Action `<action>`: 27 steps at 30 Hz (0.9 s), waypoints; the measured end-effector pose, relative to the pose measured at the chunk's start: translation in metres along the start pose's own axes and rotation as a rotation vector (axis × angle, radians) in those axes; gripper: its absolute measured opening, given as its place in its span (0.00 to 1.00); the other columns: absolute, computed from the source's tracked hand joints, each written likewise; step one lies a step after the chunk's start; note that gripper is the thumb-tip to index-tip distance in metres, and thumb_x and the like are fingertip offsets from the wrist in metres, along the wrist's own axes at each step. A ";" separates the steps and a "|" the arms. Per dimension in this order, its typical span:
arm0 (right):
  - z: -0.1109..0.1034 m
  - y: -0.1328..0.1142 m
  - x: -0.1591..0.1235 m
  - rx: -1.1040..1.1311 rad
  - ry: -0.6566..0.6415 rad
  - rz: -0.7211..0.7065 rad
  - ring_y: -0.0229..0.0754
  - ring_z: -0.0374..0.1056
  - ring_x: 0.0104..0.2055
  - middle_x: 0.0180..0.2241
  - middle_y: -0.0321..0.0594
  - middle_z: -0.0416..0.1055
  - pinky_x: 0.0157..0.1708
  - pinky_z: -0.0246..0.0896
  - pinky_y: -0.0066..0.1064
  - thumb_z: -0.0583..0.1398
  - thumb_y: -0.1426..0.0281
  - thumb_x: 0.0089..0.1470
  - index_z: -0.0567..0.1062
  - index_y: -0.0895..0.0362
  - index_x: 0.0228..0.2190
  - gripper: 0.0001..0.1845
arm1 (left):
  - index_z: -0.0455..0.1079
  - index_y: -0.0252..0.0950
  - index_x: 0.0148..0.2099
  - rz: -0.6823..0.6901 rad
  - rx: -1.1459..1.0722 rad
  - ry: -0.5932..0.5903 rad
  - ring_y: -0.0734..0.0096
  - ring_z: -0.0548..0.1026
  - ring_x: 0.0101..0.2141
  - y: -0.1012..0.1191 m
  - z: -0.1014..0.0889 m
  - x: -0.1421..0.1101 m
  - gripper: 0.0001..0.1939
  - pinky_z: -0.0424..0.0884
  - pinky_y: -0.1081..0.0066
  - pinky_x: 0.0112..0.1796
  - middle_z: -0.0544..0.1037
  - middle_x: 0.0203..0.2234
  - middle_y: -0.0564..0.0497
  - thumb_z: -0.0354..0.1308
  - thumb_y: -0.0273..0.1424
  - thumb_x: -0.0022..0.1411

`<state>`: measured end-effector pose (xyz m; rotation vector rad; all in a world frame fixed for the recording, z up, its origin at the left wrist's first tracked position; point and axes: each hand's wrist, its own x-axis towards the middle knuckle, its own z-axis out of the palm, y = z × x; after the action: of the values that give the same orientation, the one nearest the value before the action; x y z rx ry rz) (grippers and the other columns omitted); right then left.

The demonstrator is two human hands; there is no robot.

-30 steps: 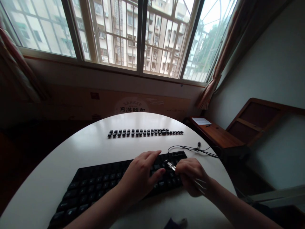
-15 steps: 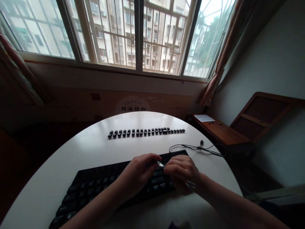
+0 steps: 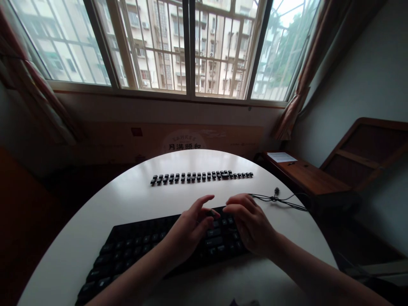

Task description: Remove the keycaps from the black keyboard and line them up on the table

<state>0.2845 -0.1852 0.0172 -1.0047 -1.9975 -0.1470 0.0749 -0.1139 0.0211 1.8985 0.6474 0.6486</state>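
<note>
A black keyboard [image 3: 140,242] lies at a slant on the white round table. Over its right part is my left hand [image 3: 188,227], index finger stretched out and apart from the thumb. A small dark shape with a light edge shows by its other fingers, too small to name. Just right of it, my right hand [image 3: 251,223] is curled over the keyboard's right end, fingers bent inward. Whatever lies inside those fingers is hidden. Beyond the keyboard, small black keycaps [image 3: 193,176] stand in rows.
A thin black cable [image 3: 280,199] lies coiled near the right edge of the white table [image 3: 105,199]. To the right stands a wooden bench [image 3: 312,172] with a paper sheet [image 3: 282,157] on it. Barred windows and curtains fill the far side.
My hands have moved slightly apart, and my left index finger has lifted away from its thumb. The thin shiny tool seen between the hands no longer shows. The view has shifted a little.
</note>
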 end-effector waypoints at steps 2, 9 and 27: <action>0.001 0.001 -0.001 0.024 -0.084 -0.033 0.40 0.65 0.32 0.35 0.42 0.69 0.31 0.61 0.32 0.49 0.76 0.60 0.69 0.54 0.47 0.16 | 0.52 0.41 0.66 0.005 0.032 -0.033 0.66 0.77 0.36 0.001 0.002 -0.001 0.29 0.73 0.64 0.40 0.80 0.41 0.48 0.51 0.32 0.64; 0.005 0.003 -0.001 -0.013 -0.198 -0.090 0.34 0.64 0.26 0.34 0.39 0.70 0.26 0.58 0.26 0.54 0.71 0.62 0.70 0.52 0.54 0.19 | 0.47 0.40 0.69 0.017 0.103 -0.080 0.65 0.78 0.35 0.001 0.006 -0.002 0.33 0.73 0.63 0.39 0.80 0.36 0.50 0.51 0.31 0.63; -0.050 0.083 0.021 -0.254 -0.011 0.423 0.39 0.71 0.38 0.41 0.41 0.73 0.42 0.65 0.30 0.63 0.67 0.57 0.77 0.54 0.41 0.10 | 0.60 0.36 0.63 0.192 0.762 0.101 0.54 0.66 0.58 -0.010 0.007 -0.001 0.26 0.63 0.52 0.57 0.69 0.58 0.40 0.53 0.33 0.64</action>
<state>0.3684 -0.1397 0.0426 -1.5692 -1.7592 -0.1655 0.0776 -0.1156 0.0093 2.6698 0.8640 0.6764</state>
